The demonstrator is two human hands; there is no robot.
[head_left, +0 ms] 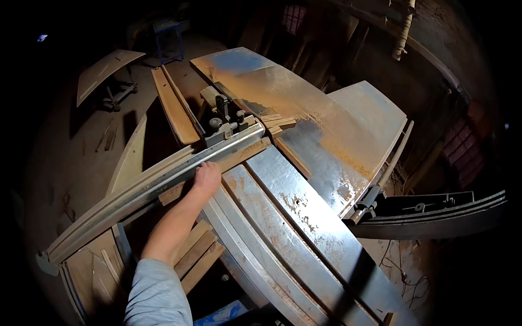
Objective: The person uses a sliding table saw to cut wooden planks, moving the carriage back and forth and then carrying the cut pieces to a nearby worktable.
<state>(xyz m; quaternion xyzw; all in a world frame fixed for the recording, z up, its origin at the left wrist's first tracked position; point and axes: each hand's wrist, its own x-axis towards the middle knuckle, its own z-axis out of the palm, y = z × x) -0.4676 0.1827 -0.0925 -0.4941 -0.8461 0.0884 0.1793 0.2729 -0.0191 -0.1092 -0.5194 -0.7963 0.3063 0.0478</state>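
My left hand (207, 178) reaches in from the lower left, its fingers curled over a narrow wooden strip (242, 154). This strip lies along the near side of a long metal fence (163, 173), across the grooved metal sliding table (261, 209) of a table saw. The strip's near-left end shows past my wrist; my fingertips are hidden. At the fence's far end, a black and grey clamp-like fitting (222, 122) stands beside several small wood offcuts (278, 121). My right hand is out of view.
Sawdust covers much of the wide saw table (288, 92). Several wooden strips (198, 255) lie below my forearm. A long brown board (173, 106) stands beyond the fence. At the right are a dark curved rail (435, 221) and loose cables (405, 277) on the floor.
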